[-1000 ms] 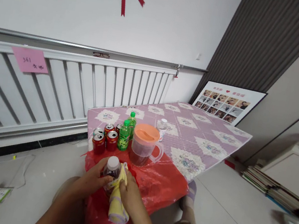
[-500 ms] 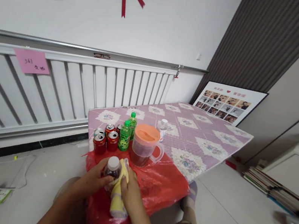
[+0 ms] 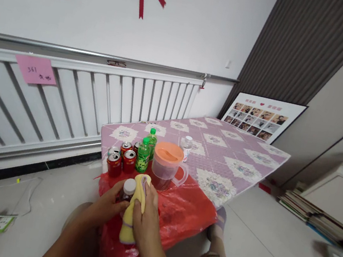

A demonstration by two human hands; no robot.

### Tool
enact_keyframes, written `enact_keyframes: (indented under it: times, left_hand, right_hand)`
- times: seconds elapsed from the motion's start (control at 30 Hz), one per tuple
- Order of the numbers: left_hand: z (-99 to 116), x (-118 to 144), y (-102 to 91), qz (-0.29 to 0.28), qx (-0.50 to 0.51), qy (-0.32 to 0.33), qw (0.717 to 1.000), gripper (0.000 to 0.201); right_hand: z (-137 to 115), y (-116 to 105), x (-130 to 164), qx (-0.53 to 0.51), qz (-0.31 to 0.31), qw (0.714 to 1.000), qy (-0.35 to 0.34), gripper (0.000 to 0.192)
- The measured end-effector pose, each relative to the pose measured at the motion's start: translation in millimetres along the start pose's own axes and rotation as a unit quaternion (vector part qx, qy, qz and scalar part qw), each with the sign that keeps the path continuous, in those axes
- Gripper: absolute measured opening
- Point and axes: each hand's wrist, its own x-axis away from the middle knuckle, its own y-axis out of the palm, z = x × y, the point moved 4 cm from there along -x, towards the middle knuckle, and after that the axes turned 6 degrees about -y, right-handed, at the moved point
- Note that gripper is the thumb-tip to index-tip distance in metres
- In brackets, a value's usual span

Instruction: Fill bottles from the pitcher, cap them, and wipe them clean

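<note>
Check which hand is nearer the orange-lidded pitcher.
Right. The right hand, pressing the yellow cloth on the bottle, lies just below the pitcher. The left hand grips the bottle farther left.

Small clear bottle (image 3: 128, 190) w/ white cap, dark drink inside, upright at near edge of red plastic sheet. Yellow cloth (image 3: 133, 207) w/ pale purple trim pressed vs its right side, draped from above cap height down to below bottle base.
</note>
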Motion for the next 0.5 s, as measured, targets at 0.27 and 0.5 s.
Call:
enact_keyframes:
  times: [0.27, 0.5]
  left_hand:
    - [2, 0, -1.2, -0.014, -0.01, 0.009, 1.0, 0.064]
    - [2, 1, 20.8, 0.107, -0.02, 0.018, 0.994, 0.072]
  right_hand:
    - [46, 14, 20, 0.025, -0.055, 0.997, 0.057, 0.054]
    - [49, 18, 23, 0.026, -0.041, 0.997, 0.063, 0.053]
